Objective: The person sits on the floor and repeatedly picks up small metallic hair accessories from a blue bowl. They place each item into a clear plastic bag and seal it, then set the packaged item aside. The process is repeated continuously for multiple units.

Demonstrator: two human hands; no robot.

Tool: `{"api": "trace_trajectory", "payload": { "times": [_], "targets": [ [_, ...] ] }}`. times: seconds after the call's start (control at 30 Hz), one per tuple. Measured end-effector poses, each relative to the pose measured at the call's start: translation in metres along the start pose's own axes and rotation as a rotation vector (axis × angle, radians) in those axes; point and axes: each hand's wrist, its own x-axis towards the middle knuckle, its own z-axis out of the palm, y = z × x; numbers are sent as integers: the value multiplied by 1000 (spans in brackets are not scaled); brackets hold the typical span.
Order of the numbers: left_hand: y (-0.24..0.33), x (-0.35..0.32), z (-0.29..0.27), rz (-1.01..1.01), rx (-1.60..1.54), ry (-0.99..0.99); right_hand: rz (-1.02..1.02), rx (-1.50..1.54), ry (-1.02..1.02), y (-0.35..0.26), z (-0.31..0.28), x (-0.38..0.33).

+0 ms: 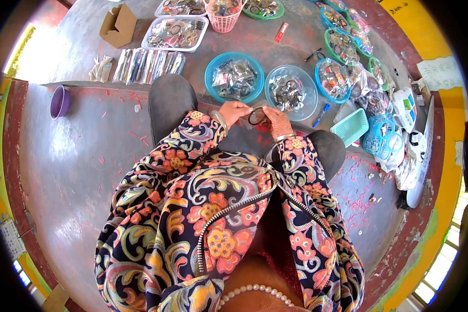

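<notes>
Between my two hands is a dark, thin ring-shaped band (250,118), held up just in front of my knees. My left hand (234,112) pinches its left side between thumb and fingers. On its right side, the fingers of my right hand (278,124) close on the band. Beyond my hands stands a blue basin (209,78) with small clear packets inside. Beside it, close to my right hand, a clear bluish bowl (312,99) contains dark ring-like pieces and clear packets.
Further right are a blue basin (319,88), a green basket (350,128), a blue marker (321,115) and bagged goods. Rows of packets (148,66), a white tub (205,36) and a cardboard box (118,26) lie far left. A purple bowl (60,103) sits on the floor.
</notes>
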Motion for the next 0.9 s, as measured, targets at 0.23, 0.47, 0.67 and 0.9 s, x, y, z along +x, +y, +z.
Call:
{"api": "trace_trajectory", "payload": {
  "times": [0.23, 0.47, 0.67, 0.9],
  "targets": [
    [-5, 6, -5, 144, 108, 12, 69, -85, -59, -4, 4, -2],
    [7, -2, 2, 18, -25, 4, 93, 141, -19, 5, -7, 5],
    [1, -3, -2, -25, -315, -126, 6, 307, 110, -4, -5, 2],
    [-14, 11, -6, -28, -402, -84, 30, 267, 68, -1, -7, 5]
  ]
}}
